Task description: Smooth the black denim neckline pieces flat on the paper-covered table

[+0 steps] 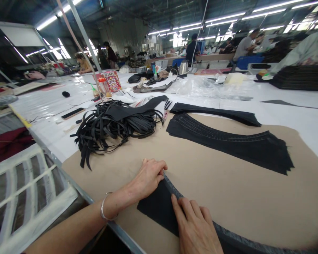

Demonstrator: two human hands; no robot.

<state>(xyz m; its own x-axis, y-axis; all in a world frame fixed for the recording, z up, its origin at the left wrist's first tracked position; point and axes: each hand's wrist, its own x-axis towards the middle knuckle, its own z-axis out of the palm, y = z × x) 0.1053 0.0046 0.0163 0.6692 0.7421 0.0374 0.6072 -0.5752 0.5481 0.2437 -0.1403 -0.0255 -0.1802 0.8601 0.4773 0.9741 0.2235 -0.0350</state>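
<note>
A curved black fabric piece lies on a tan board right in front of me, with a greyish band along its upper edge. At the far end of that band, my left hand pinches the edge between curled fingers; the fingertips are partly hidden. My right hand rests on the same piece, fingers stretched out and the index finger along the band. Beyond my hands is a stack of black curved pieces with stitched-looking marks. A narrower black stack sits behind it.
To the left, a heap of black strips has a flat black piece on top. A red patterned packet, an orange-capped jar and a kettle stand farther back. A white slatted rack is beside the table. Several people work behind.
</note>
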